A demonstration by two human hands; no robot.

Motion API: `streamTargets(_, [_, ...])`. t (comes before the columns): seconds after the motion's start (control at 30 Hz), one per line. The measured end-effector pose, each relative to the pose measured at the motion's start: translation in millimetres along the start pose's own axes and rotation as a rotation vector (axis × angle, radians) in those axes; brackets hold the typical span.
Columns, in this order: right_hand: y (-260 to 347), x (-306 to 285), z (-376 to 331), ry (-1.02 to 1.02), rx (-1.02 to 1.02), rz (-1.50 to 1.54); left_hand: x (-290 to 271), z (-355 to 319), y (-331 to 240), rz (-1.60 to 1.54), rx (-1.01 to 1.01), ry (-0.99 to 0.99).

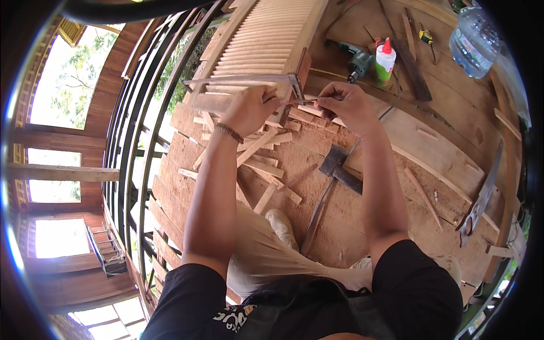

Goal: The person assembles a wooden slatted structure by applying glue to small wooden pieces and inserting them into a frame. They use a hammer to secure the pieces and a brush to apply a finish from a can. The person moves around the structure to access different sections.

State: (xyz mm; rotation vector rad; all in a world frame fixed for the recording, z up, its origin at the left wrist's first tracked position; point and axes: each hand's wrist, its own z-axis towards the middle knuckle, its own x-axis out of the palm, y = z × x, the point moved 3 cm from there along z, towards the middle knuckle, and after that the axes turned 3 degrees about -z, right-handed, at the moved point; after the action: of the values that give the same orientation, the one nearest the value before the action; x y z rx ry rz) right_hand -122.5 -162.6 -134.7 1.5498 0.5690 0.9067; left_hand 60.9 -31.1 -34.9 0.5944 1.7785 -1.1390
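Both my hands are raised in front of the near end of a slatted wooden panel (pixel 266 28). My left hand (pixel 253 107), with a beaded bracelet at its wrist, is closed with its fingers pinched. Across the gap, my right hand (pixel 347 107) is closed too, thumb against fingers. A thin brownish strip (pixel 301 102) runs between the fingertips of both; its kind is too small to tell. Just beyond them a long metal bar with a bent end, perhaps a clamp (pixel 241 78), lies across the panel's slats.
Cut wood strips (pixel 263 164) and sawdust cover the floor below. A mallet-like tool (pixel 340 169) lies near my feet. To the right are a drill (pixel 358 61), glue bottle (pixel 385 63), tape measure (pixel 425 37), water bottle (pixel 475 42) and handsaw (pixel 481 192). Dark railings (pixel 139 141) stand left.
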Motion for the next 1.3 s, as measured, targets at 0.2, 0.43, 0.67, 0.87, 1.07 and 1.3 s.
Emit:
streamTargets(0.2, [-81, 21, -11, -0.137, 0.149, 0.179, -12, 8, 33, -0.051, -0.117, -0.115])
streamTargets(0.43, [-148, 40, -18, -0.239, 0.226, 0.217, -12, 5, 19, -0.121, -0.056, -0.214])
streamTargets(0.67, [-158, 36, -12, -0.247, 0.208, 0.22, -13, -1, 8, -0.134, -0.033, -0.205])
streamTargets(0.87, [-151, 42, -7, -0.234, 0.16, 0.183, -12, -2, 6, -0.15, -0.048, -0.178])
streamTargets(1.07, [-159, 47, -4, -0.26, 0.119, 0.069, -9, -2, 4, -0.16, -0.032, -0.181])
streamTargets(1.3, [-146, 72, 2, -0.327, 0.092, -0.296, -7, -5, 2, -0.157, -0.011, -0.213])
